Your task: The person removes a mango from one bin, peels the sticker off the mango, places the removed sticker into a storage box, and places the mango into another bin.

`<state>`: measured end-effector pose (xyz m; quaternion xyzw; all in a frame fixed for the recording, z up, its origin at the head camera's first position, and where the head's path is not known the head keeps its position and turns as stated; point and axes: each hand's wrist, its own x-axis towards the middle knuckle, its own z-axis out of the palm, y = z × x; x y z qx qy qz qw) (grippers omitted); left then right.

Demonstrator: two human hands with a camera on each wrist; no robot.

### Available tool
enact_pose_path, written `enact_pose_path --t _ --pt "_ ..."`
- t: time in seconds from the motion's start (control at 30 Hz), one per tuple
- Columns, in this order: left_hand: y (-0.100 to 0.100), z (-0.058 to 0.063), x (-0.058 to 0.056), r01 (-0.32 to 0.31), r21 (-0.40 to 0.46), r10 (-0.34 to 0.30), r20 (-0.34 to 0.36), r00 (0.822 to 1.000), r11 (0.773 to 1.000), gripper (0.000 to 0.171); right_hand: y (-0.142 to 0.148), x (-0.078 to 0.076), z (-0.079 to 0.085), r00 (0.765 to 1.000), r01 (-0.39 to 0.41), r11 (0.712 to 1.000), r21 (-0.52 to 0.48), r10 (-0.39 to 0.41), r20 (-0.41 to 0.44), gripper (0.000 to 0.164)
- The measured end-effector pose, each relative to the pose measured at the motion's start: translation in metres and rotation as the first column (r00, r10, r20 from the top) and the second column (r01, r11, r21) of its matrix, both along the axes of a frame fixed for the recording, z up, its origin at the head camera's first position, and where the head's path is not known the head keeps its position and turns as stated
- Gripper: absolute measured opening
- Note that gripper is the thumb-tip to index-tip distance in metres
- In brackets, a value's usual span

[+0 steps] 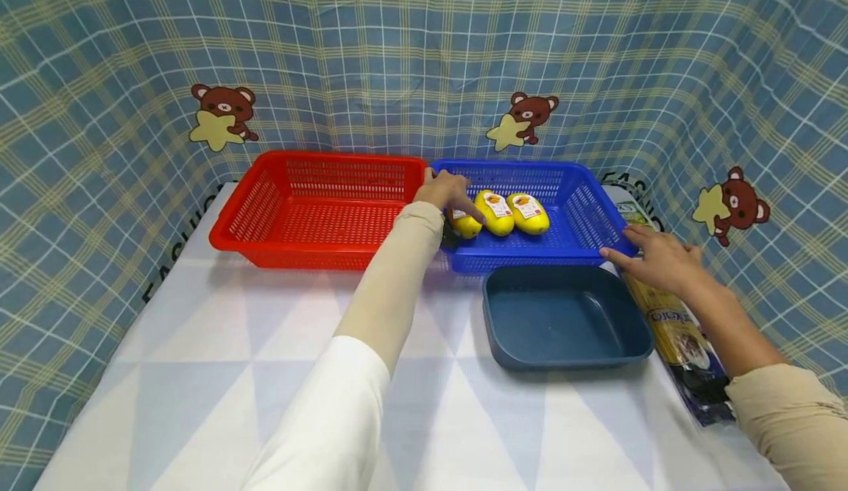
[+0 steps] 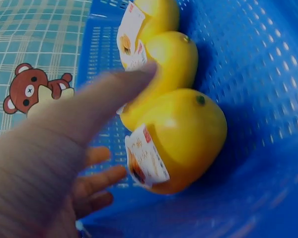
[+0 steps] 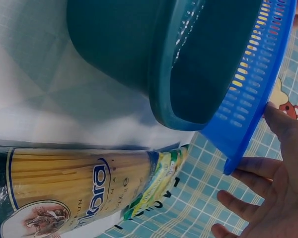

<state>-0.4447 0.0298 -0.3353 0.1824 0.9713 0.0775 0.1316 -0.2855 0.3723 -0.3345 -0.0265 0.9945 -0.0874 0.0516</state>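
Observation:
Three yellow mango-like fruits [image 1: 497, 213] with white labels lie in a row in the blue basket [image 1: 523, 261]. My left hand [image 1: 445, 191] is over that basket's left end, beside the nearest fruit [image 2: 188, 139]. In the left wrist view its blurred thumb crosses in front of the middle fruit, and the spread fingers hold nothing. At the basket's right front corner, the fingertips of my right hand [image 1: 665, 261] touch the rim, thumb and fingers apart. Partly hidden under the left wrist is a small dark object [image 1: 450, 236].
An empty red basket [image 1: 232, 239] adjoins the blue one on the left. In front stands a dark teal tub [image 1: 563, 362]. A pasta packet [image 1: 676, 333] lies along the table's right side, with a green packet [image 1: 632, 213] behind it. Plaid cloth [image 1: 371, 57] surrounds the table.

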Motion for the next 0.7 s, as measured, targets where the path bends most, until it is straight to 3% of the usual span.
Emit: enact_pose_path --t 0.1,0.27,0.33,0.57,0.7 --pt "0.0037 -0.0039 -0.0005 0.000 -0.050 0.000 0.005 1.000 0.999 0.091 0.0008 0.0003 0.0011 1.000 0.004 1.000 0.010 -0.004 -0.001 0.095" --pt "0.0061 -0.0065 0.0041 -0.001 -0.114 -0.005 -0.050 0.999 0.993 0.082 0.0016 0.0008 -0.0004 1.000 0.008 1.000 0.013 -0.008 0.000 0.096" --pt "0.0045 -0.0053 0.0086 0.013 -0.115 -0.023 -0.081 0.996 0.993 0.082 0.0020 0.0009 -0.0005 1.000 0.007 1.000 0.011 -0.007 -0.007 0.095" --pt "0.0023 -0.0057 0.0057 0.033 -0.136 -0.043 -0.072 0.996 0.990 0.079 0.0010 -0.0020 0.0023 1.000 -0.006 1.000 0.016 0.007 -0.027 0.094" --pt "0.0026 -0.0087 0.0033 0.039 -0.086 -0.044 -0.049 0.998 0.996 0.075 0.0026 -0.0003 -0.0007 1.000 0.003 1.000 0.012 -0.003 -0.006 0.093"
